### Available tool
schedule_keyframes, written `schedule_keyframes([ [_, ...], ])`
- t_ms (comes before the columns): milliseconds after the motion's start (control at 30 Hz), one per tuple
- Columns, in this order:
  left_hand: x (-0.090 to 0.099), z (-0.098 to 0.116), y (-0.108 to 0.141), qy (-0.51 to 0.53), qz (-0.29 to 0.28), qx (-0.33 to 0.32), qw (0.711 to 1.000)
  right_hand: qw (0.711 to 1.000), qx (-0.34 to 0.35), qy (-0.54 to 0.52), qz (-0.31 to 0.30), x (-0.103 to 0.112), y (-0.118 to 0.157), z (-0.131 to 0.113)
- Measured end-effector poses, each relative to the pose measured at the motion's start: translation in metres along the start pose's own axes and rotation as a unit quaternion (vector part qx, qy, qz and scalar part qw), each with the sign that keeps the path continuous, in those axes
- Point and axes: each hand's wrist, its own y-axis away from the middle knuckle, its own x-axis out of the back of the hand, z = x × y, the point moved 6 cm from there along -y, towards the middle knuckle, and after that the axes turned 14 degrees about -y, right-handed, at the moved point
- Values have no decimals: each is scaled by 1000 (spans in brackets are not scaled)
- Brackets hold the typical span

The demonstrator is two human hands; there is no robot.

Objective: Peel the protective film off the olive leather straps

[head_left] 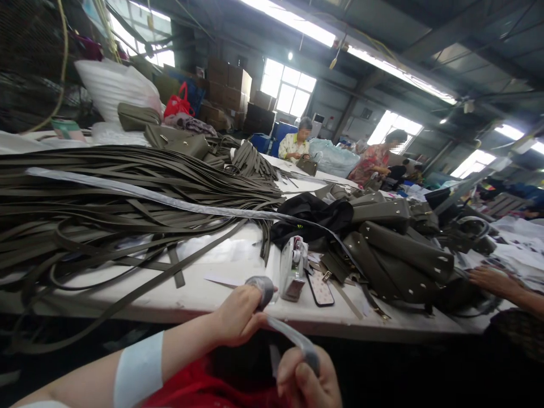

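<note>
My left hand (pixel 238 317) is closed round a dark strap in translucent plastic wrapping (pixel 293 335), just off the table's front edge. A looped part of it stands above my fingers. My right hand (pixel 312 379), lower and nearer to me, has its fingers curled on the same wrapped strap, which stretches between both hands. Beyond my left hand a metal tape dispenser (pixel 294 269) stands on the table, beside a phone in a patterned case (pixel 321 288). Another long plastic-wrapped strap (pixel 170 199) lies across a heap of olive straps (pixel 106 170).
Olive bags with metal studs (pixel 395 263) and a black cloth (pixel 312 218) are piled right of centre on the white table (pixel 212 300). A co-worker's arm (pixel 505 283) reaches in at the right. Two people (pixel 295 144) work farther back. Cardboard boxes (pixel 229 85) are stacked behind.
</note>
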Motion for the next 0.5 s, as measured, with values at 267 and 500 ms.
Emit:
schedule_keyframes([
  [267,-26,23,13,269,-228,201,914,846,187,474,156,39,-17,-62],
  [500,15,44,-8,538,-124,254,794,944,29,325,48,-6,-33,14],
])
